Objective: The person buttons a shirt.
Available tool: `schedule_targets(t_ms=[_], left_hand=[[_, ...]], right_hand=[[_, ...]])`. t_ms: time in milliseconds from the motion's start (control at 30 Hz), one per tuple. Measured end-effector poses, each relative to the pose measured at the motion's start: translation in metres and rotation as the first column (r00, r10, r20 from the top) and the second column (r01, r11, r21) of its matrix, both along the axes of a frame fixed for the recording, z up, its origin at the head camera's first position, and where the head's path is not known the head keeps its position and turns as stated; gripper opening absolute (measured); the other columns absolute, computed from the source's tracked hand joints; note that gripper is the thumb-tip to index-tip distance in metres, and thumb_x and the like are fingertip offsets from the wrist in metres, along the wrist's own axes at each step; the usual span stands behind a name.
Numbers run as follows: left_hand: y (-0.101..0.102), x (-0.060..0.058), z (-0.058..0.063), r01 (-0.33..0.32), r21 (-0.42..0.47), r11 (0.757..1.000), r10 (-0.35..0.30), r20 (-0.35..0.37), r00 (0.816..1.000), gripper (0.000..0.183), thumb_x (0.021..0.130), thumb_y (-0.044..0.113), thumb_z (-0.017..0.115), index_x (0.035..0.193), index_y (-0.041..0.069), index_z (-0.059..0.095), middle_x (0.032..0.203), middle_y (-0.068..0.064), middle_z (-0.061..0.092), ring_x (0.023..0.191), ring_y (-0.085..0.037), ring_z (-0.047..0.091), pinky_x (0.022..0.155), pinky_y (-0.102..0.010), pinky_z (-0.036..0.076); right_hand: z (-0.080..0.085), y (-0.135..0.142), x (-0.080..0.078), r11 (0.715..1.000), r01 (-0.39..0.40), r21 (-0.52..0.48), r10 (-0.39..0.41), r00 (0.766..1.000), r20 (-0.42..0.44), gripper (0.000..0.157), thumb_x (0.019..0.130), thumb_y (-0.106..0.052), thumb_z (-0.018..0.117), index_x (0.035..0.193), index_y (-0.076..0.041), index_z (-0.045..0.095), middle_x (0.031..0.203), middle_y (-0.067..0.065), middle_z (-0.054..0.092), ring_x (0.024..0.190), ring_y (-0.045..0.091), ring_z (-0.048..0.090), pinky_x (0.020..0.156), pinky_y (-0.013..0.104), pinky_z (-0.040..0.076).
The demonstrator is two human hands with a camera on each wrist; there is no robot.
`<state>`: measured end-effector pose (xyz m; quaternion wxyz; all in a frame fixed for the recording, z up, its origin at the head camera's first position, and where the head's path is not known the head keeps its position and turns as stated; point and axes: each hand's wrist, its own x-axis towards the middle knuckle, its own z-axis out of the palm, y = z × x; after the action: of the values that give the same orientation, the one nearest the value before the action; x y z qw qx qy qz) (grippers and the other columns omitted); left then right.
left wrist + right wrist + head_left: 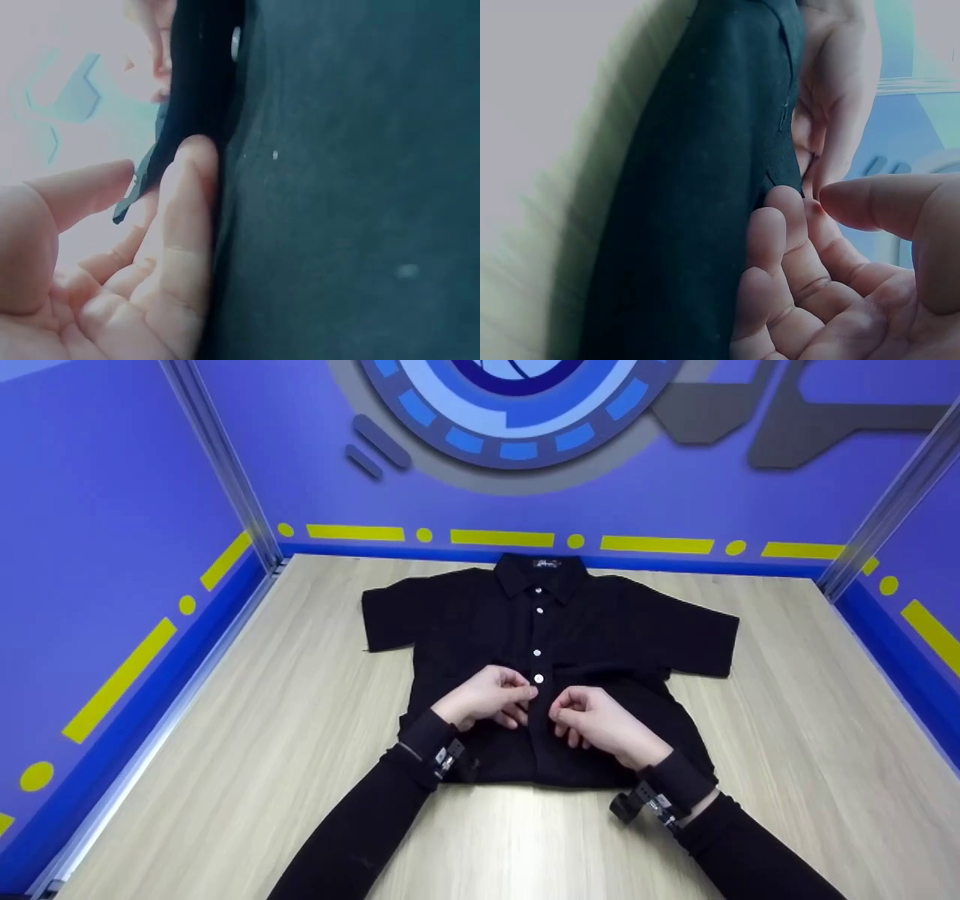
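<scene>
A black short-sleeved button-up shirt lies front up, its collar at the far side and white buttons down the middle. My left hand is at the front placket, just below the lowest visible button. In the left wrist view, its thumb and fingers pinch the placket's edge. To the right of the placket, my right hand is loosely curled, thumb close to the index finger. Its fingertips touch the cloth in the right wrist view, with nothing visibly gripped.
The shirt lies on a light wood-grain table. Blue printed panels with yellow marks rise behind and at both sides, joined by metal corner posts. Both wrists wear black bands with small cameras.
</scene>
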<state>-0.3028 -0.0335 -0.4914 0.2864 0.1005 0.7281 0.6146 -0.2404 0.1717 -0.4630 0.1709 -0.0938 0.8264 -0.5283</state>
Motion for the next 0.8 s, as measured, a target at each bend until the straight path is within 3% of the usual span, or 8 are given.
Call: schedule_targets(t_ms=[100,233,333,467,567,700,800], left_hand=[[-0.003,0.008,0.003,0.041,0.000,0.999,-0.041,0.044,0.998,0.022,0.093,0.021,0.065,0.102,0.002,0.063,0.082,-0.009,0.068,0.067,-0.019,0.070,0.056,-0.027,0.058],[-0.005,0.020,0.006,0.079,-0.004,0.997,-0.078,0.090,0.993,0.023,0.094,0.022,0.064,0.101,0.000,0.063,0.084,-0.014,0.070,0.069,-0.021,0.071,0.058,-0.027,0.059],[-0.005,0.028,0.007,0.105,0.000,0.994,-0.104,0.110,0.988,0.023,0.095,0.023,0.061,0.100,0.001,0.065,0.087,-0.017,0.071,0.070,-0.022,0.072,0.060,-0.027,0.059],[-0.005,0.036,0.011,0.128,0.021,0.992,-0.130,0.116,0.985,0.022,0.097,0.022,0.057,0.101,0.004,0.068,0.088,-0.018,0.073,0.071,-0.022,0.072,0.061,-0.027,0.060],[-0.005,0.040,0.013,0.131,0.046,0.990,-0.136,0.107,0.985,0.022,0.099,0.023,0.054,0.102,0.005,0.068,0.088,-0.016,0.073,0.072,-0.023,0.072,0.061,-0.027,0.060],[-0.007,0.044,0.013,0.145,0.069,0.987,-0.150,0.077,0.986,0.024,0.101,0.023,0.050,0.107,0.006,0.066,0.094,-0.015,0.073,0.074,-0.024,0.072,0.061,-0.029,0.060],[-0.008,0.046,0.013,0.156,0.055,0.986,-0.159,0.053,0.986,0.024,0.101,0.022,0.049,0.111,0.006,0.065,0.098,-0.015,0.073,0.074,-0.022,0.072,0.059,-0.029,0.059]], right_hand=[[0.008,-0.002,0.005,1.000,-0.005,0.001,0.005,1.000,-0.008,0.018,0.093,-0.008,0.056,0.100,0.007,0.059,0.084,0.023,0.065,0.060,0.023,0.058,0.048,0.023,0.042],[-0.008,0.002,-0.003,1.000,-0.012,0.011,0.012,1.000,-0.016,0.017,0.092,-0.015,0.060,0.094,0.002,0.062,0.080,0.016,0.066,0.058,0.020,0.058,0.047,0.023,0.042],[-0.020,0.005,-0.009,0.999,-0.024,0.039,0.024,1.000,-0.018,0.026,0.090,-0.027,0.066,0.085,-0.002,0.064,0.076,0.010,0.067,0.057,0.017,0.058,0.048,0.023,0.043],[-0.018,0.003,-0.006,0.994,-0.049,0.101,0.053,0.998,-0.035,0.041,0.084,-0.044,0.072,0.076,-0.004,0.065,0.068,0.006,0.063,0.056,0.014,0.056,0.049,0.022,0.041],[-0.016,0.001,-0.003,0.988,-0.060,0.143,0.066,0.997,-0.040,0.044,0.078,-0.050,0.076,0.072,-0.008,0.063,0.062,0.000,0.058,0.055,0.012,0.051,0.047,0.021,0.037],[-0.015,0.001,-0.001,0.985,-0.071,0.156,0.076,0.997,-0.027,0.039,0.076,-0.047,0.079,0.072,-0.012,0.062,0.061,-0.005,0.053,0.055,0.009,0.049,0.046,0.019,0.035],[-0.017,0.002,-0.002,0.988,-0.090,0.125,0.093,0.996,-0.014,0.030,0.079,-0.036,0.078,0.075,-0.010,0.064,0.063,-0.004,0.055,0.057,0.010,0.050,0.048,0.018,0.037]])
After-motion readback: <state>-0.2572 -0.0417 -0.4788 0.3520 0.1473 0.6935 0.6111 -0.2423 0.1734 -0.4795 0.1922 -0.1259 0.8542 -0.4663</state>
